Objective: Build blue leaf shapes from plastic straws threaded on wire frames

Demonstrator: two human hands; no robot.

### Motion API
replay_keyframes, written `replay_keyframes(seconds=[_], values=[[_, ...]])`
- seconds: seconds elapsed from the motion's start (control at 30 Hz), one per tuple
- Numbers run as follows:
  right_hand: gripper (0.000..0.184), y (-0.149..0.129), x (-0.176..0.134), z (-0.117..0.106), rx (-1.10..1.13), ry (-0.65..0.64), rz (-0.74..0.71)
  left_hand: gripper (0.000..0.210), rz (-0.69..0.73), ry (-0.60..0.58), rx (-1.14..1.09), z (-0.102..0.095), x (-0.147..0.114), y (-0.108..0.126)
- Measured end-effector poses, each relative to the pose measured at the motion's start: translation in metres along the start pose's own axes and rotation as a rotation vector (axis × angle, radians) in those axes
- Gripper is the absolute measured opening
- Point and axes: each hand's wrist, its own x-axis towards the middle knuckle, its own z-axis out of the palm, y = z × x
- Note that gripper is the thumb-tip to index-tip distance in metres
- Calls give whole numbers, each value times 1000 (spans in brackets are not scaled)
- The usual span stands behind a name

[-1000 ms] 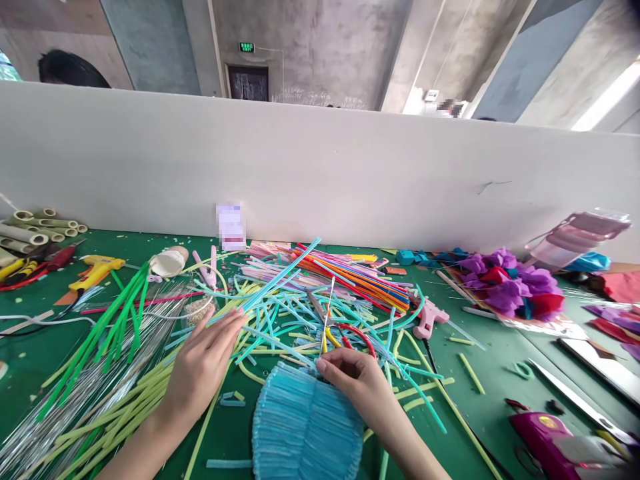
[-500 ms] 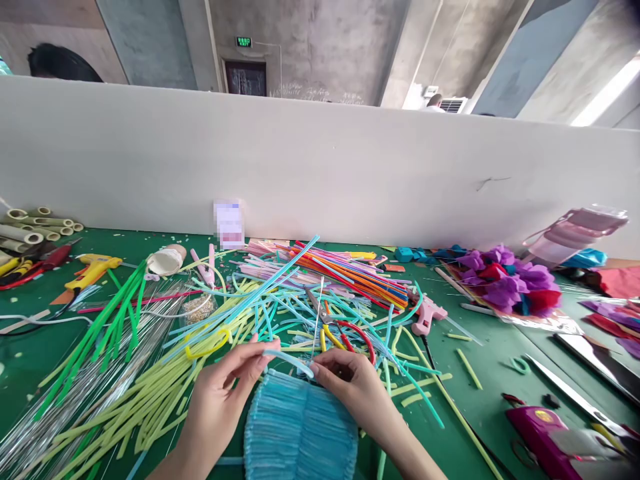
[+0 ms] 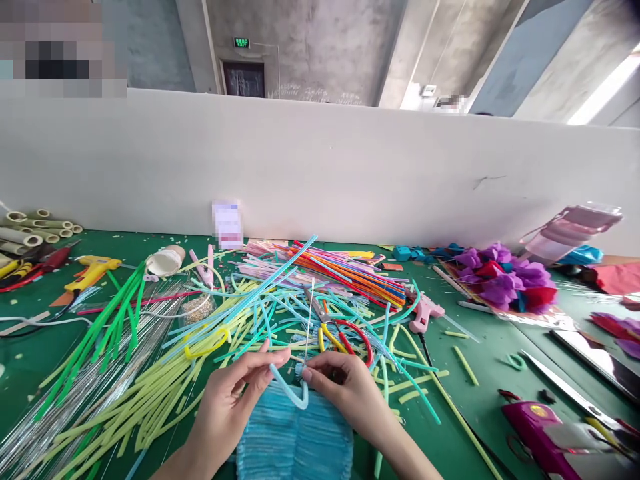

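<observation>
A light blue fuzzy strip (image 3: 296,399), like a pipe cleaner, runs between my two hands and sags into a bend. My left hand (image 3: 235,393) pinches one end between thumb and fingertips. My right hand (image 3: 345,383) pinches the other end, close to a thin upright wire (image 3: 309,320). Below the hands lies a blue ribbed panel (image 3: 295,437) made of many similar strips side by side; its top edge is partly hidden by the hands and the strip.
Scissors with red and yellow handles (image 3: 345,337) lie just beyond my right hand on heaped coloured strips. Yellow-green strips (image 3: 145,393) spread to the left. A pink glue gun (image 3: 425,312), large scissors (image 3: 570,387) and a magenta device (image 3: 540,433) are to the right. A white partition (image 3: 320,167) stands behind.
The blue strip between my hands has gone from nearly straight to a downward bend. The panel and the thin wire have shifted slightly left.
</observation>
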Motion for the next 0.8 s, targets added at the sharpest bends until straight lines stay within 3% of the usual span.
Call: replay_keyframes(seconds=[0.17, 0.5, 0.67, 0.8], values=[[40, 0, 0, -2, 25, -1, 11, 22, 43, -115, 112, -2, 5, -4], [38, -6, -1, -3, 248, -56, 29, 32, 21, -238, 111, -12, 7, -4], [36, -3, -1, -3, 273, -45, 33, 47, 14, -353, -33, -17, 2, 1], [40, -3, 0, -5, 247, -23, 34, 65, -62, -359, -178, -20, 1, 2]])
